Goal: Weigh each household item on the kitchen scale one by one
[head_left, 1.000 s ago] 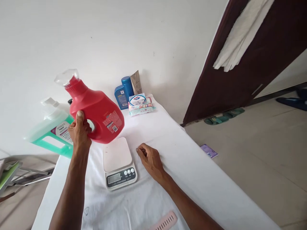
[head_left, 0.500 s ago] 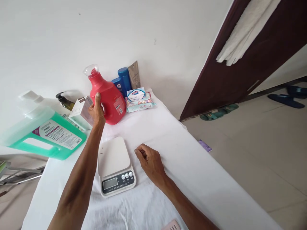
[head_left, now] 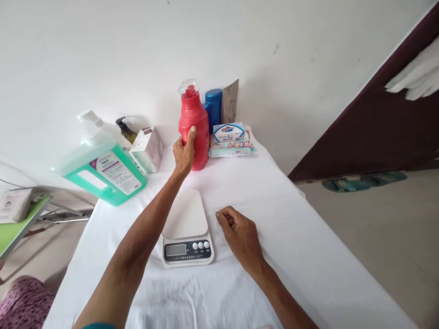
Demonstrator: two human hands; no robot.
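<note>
While the left hand (head_left: pixel 183 153) wraps its fingers around the red bottle (head_left: pixel 194 128), the bottle stands upright at the back of the white surface (head_left: pixel 291 246), just beside a blue bottle (head_left: pixel 213 105) and a wipes pack (head_left: pixel 229 139). Beside the kitchen scale (head_left: pixel 186 228), the right hand (head_left: pixel 240 235) rests loosely curled, holding nothing.

Bright, even daylight; soft shadows behind bottles at 12 o'clock; wide-angle stretching toward edges; slight blur at 9 o'clock.
</note>
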